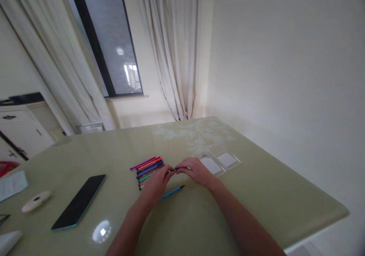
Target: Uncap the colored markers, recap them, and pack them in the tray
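Both hands meet over the table and pinch a thin dark marker (175,170) with a hint of green; most of it is hidden by the fingers. My left hand (156,182) closes on its left end, and my right hand (194,170) on its right end. Beneath my left wrist lies a light blue marker (172,193), its dark tip pointing right. Several coloured markers (148,168) lie side by side beyond my left hand, partly covered by it. Just right of my right hand is a clear plastic case (223,168) with white inserts (227,159).
A black phone or tablet (80,202) lies on the glossy green table (256,195) to the left. Farther left are a cream oval object (36,201) and a sheet of paper (13,185). A wall (285,77) runs along the table's right side.
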`<state>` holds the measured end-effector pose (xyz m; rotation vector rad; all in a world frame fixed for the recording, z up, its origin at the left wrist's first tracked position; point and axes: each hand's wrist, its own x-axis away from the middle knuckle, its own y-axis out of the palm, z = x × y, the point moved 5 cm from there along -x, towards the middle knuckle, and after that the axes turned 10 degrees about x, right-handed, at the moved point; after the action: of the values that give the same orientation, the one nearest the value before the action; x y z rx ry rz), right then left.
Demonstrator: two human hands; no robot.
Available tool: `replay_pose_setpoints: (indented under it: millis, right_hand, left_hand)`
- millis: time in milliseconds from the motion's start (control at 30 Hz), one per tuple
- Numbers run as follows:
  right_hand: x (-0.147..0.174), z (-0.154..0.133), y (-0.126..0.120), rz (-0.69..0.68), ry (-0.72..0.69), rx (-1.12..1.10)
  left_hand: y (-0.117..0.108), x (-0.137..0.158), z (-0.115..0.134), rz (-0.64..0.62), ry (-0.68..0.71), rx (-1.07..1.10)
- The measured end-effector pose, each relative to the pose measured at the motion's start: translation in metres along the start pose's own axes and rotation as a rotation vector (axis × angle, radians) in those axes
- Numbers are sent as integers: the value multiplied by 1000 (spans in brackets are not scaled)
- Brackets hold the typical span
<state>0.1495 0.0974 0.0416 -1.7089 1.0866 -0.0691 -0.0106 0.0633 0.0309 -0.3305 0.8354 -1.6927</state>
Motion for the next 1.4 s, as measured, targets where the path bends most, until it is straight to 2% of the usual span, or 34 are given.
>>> replay_pose_setpoints:
  millis: [100, 167, 300, 333, 400, 567, 667, 800, 933, 1033, 1100, 1200, 1267, 1400]
  right_hand:
    - [1, 7, -4, -3, 13, -32]
    - [4, 22, -14, 52, 73, -31]
    - [21, 64, -52, 380, 362, -5]
    - [24, 70, -57, 406, 393, 16]
    - [25, 73, -55, 374, 417, 101]
    - [18, 59, -24, 126, 446, 282]
    - [17, 53, -11, -8, 452, 376]
    - [17, 50, -6, -86, 474, 463]
    - [14, 49, -3, -113, 455, 528]
    - [14, 48, -4, -79, 428, 565]
    - [14, 48, -5, -31, 408, 568]
    - [15, 44, -6, 32, 387, 527]
    - [13, 40, -4, 53, 367, 467]
    - [9, 23, 7, 60, 273, 344]
  left_hand:
    - [0, -1, -4, -32, -3, 16]
    - [-8, 0, -14, -17, -43, 6]
    - [-32, 4, -42, 70, -82, 19]
    - [-35, 4, -46, 73, -73, 33]
    - [-33, 5, -47, 51, -37, 51]
    - [-8, 10, -27, -66, 25, 20]
    - [-2, 14, -18, -121, 7, 7]
    - [0, 16, -22, -179, -56, 16]
    - [1, 14, -29, -173, -55, 16]
    - [-3, 11, -33, -157, -45, 29]
    - [-11, 9, -37, -105, -54, 9]
    - [-29, 9, -44, 35, -109, -122]
    - [-36, 9, -48, 80, -148, -194]
    - [-33, 10, -49, 28, -151, -216]
